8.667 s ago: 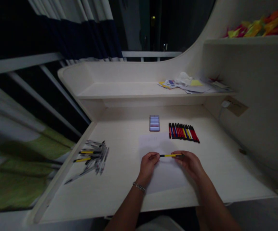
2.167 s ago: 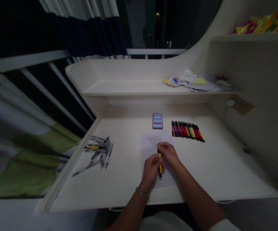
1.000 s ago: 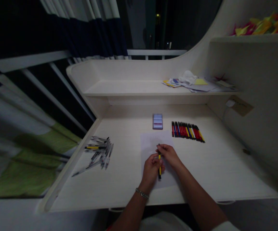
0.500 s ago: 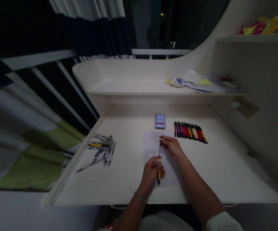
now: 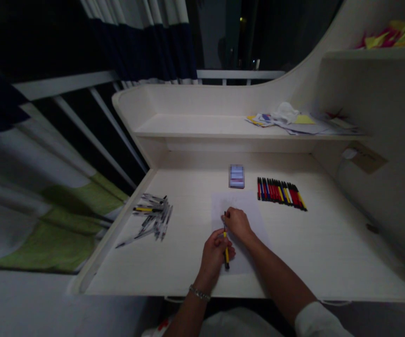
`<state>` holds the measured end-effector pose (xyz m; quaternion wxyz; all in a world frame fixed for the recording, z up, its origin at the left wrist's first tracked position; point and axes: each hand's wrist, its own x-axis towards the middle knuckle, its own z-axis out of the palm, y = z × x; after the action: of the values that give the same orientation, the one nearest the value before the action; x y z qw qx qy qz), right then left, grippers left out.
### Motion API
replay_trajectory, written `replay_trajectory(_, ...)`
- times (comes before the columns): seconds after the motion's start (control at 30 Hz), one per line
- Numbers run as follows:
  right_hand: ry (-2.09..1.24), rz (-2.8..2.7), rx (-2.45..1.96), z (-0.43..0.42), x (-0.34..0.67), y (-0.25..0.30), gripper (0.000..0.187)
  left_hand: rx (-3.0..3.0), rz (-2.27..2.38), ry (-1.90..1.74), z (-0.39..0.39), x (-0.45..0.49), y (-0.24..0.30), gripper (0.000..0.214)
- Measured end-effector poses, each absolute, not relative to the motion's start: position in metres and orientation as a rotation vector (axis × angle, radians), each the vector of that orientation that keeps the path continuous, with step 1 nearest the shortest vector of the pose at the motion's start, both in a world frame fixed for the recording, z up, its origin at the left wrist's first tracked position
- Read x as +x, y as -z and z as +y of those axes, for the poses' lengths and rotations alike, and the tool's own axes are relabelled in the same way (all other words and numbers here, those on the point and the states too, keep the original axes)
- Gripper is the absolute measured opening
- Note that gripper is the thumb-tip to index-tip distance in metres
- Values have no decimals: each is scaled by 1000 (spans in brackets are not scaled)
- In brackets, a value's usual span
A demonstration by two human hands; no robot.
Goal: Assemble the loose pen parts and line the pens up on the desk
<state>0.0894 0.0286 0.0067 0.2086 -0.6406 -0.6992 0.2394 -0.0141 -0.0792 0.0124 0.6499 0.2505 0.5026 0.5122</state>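
In the head view, my left hand is closed around the yellow barrel of a pen, whose black end points toward me. My right hand pinches a small black pen part just above the barrel's top. A thin dark rod shows between that part and the barrel; whether it sits inside the barrel I cannot tell. Both hands are over a white sheet of paper. To the right lies a row of red, blue, yellow and white pens with black ends.
A phone with a lit screen lies beyond the paper. Clear and black pens with one yellow piece form a loose pile at the left. Papers and a crumpled white tissue rest on the back shelf. A wall closes the right side.
My right hand has come down and toward the left hand, bringing the black part closer to the yellow barrel. Less of the thin rod shows between them. The view has shifted slightly.
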Motion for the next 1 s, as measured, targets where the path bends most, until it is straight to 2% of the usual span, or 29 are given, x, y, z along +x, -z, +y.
replay_trajectory(0.17,-988,-1674,-1501,21,106,-4,36,547,1131,-1180,-76,-10,-14,54)
replay_trajectory(0.33,-1284,-1485,-1284,11,116,-5,30,585,1121,-1147,-75,-2,-14,53)
replay_trajectory(0.5,-1101,-1454,-1499,25,125,-11,31,597,1118,-1118,-80,1,-9,52)
replay_trajectory(0.77,-581,-1966,-1949,28,108,-5,23,575,1139,-1146,-80,-7,-10,56)
replay_trajectory(0.9,-657,-1925,-1865,23,114,-10,27,590,1138,-1148,-79,-6,-12,57)
replay_trajectory(1.0,-898,-1761,-1637,11,126,-13,37,596,1128,-1148,-78,-3,-13,55)
